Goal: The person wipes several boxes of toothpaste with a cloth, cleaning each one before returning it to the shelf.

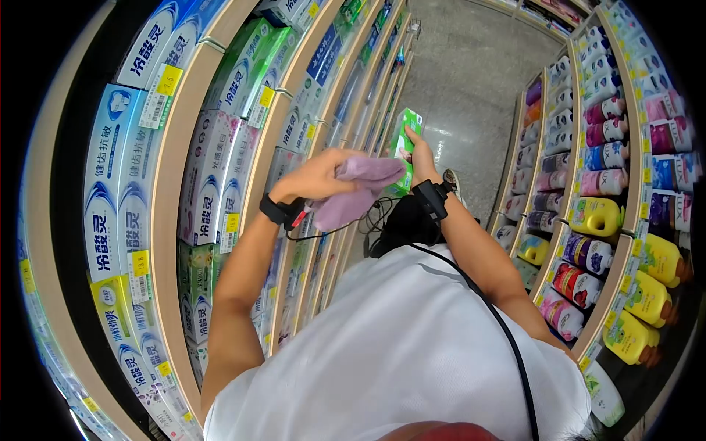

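A folded purple cloth (pixel 353 192) is gripped in my left hand (pixel 316 176), its folds hanging beside the shelf fronts at centre left. My right hand (pixel 423 159) holds a green and white box (pixel 402 151) upright, with the thumb against its right edge. The cloth's right end reaches the box's lower left side; whether they touch is hard to tell. Both wrists wear black bands, and a thin black cable (pixel 379 213) loops between them.
Shelves on the left hold rows of toothpaste boxes (pixel 107 176) with yellow price tags. Shelves on the right carry bottles, including yellow ones (pixel 596 217). A grey floor aisle (pixel 471 81) runs between, with a shoe (pixel 451 181) beyond my right wrist.
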`<state>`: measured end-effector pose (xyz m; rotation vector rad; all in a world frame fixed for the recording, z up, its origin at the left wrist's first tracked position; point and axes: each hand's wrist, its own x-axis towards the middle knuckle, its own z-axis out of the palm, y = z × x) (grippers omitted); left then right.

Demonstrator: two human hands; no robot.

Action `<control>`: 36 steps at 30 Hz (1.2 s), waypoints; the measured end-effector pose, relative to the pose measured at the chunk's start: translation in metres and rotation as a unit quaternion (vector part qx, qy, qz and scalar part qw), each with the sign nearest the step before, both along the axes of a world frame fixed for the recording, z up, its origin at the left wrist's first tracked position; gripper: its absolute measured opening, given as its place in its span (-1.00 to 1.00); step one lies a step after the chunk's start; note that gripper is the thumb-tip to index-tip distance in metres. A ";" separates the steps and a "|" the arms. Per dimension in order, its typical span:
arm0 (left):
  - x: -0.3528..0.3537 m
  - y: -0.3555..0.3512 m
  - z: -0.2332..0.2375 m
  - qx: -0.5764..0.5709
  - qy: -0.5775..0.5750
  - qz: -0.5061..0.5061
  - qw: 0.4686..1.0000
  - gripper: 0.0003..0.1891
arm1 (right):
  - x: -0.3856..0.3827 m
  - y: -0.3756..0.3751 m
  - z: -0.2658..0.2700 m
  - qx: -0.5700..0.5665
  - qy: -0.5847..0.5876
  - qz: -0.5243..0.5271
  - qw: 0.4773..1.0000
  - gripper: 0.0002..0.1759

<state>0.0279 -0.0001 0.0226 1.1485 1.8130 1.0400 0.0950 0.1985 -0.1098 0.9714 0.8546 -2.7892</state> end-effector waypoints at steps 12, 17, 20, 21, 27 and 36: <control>-0.016 -0.014 -0.007 0.056 -0.161 0.203 0.964 -0.52 | -0.004 0.009 -0.006 -0.083 0.125 0.021 0.988 -0.44; -0.019 -0.002 -0.010 0.050 -0.030 0.289 0.955 -0.53 | -0.004 -0.002 0.025 -0.116 0.120 0.012 0.986 -0.50; -0.018 0.000 -0.010 0.029 0.063 0.319 0.945 -0.55 | -0.002 -0.003 0.022 -0.092 0.124 0.139 0.978 -0.54; -0.018 0.000 -0.014 0.026 0.101 0.312 0.944 -0.55 | 0.002 -0.004 0.024 -0.068 0.112 0.172 0.976 -0.59; -0.001 0.005 -0.007 -0.006 0.137 0.148 0.980 -0.52 | 0.000 -0.014 0.022 0.017 0.137 0.119 0.983 -0.51; 0.006 0.001 -0.002 -0.164 -0.080 -0.138 0.974 -0.53 | 0.001 0.002 0.016 -0.065 0.091 0.043 0.993 -0.44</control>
